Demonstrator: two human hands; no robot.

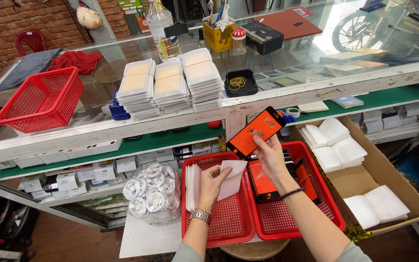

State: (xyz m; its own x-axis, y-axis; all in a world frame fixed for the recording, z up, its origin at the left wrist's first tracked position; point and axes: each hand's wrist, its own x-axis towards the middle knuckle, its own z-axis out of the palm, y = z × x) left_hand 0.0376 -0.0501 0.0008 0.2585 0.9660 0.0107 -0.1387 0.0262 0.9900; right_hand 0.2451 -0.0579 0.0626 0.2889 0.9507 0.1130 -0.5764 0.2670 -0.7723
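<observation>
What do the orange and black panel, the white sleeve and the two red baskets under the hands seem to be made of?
Orange and black panel in the right hand: looks like glossy glass or plastic, being flat, thin and rigid. White sleeve in the left hand: probably paper or soft foam, matte and bending. Red baskets: moulded plastic, with a uniform colour and mesh grid.

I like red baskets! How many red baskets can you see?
3. One basket sits on the glass counter at left. Two more sit side by side under the hands: one with white sleeves, one with orange screens.
</observation>
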